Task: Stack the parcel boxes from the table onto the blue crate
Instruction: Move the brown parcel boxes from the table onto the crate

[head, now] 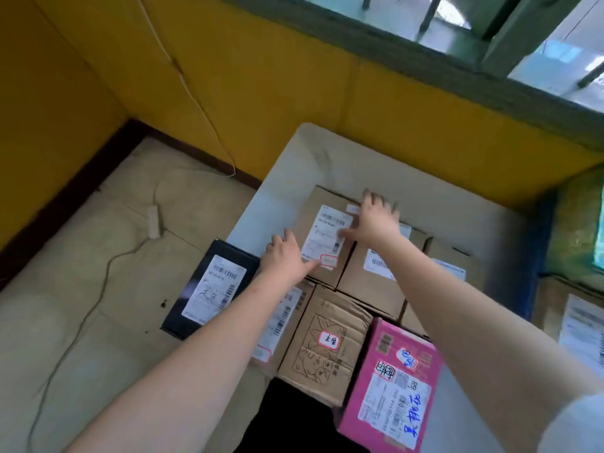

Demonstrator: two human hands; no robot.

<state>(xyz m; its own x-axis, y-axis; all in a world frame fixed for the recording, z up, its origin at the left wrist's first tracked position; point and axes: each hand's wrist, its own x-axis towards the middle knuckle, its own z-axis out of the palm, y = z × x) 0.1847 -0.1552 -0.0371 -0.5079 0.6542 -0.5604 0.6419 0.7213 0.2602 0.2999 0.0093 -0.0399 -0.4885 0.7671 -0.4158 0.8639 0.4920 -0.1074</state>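
Most of the work is left, I think: several parcels lie packed together on the surface (294,178), among them a pink box (389,384). The blue crate (536,256) shows only as an edge at right. Both my hands rest on the far brown box (322,220), fingers spread, not gripping: left hand (284,253) at its near left corner, right hand (376,220) on its far right edge.

Right-edge box (578,325) cut off
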